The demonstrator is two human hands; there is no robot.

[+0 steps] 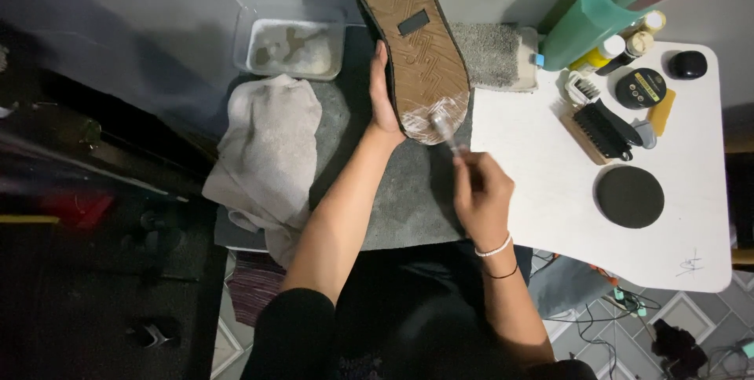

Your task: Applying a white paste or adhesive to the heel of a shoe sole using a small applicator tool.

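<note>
The person's left hand gripped a shoe along its left edge, the fingers wrapped behind it and the thumb side lying against the rim, so that the brown sole faced up toward the camera with the heel end pointing away. The shoe was held above a grey mat at the middle of the work surface. The right hand was closed in a fist around the handle of a small brush, whose pale head touched the near end of the sole, where a whitish, soapy film covered the tread. A small dark rectangular patch sat near the middle of the sole. To the left of the shoe, a crumpled light towel lay partly over the mat, and beyond it stood a clear rectangular tub holding cloudy water. A grey sponge-like pad lay just to the right of the shoe. Further right, a white table carried a green jug, a few small bottles beside it, a round dark tin, a black-bristled brush and a flat black round pad. A white bracelet and a thin dark band circled the right wrist.
</note>
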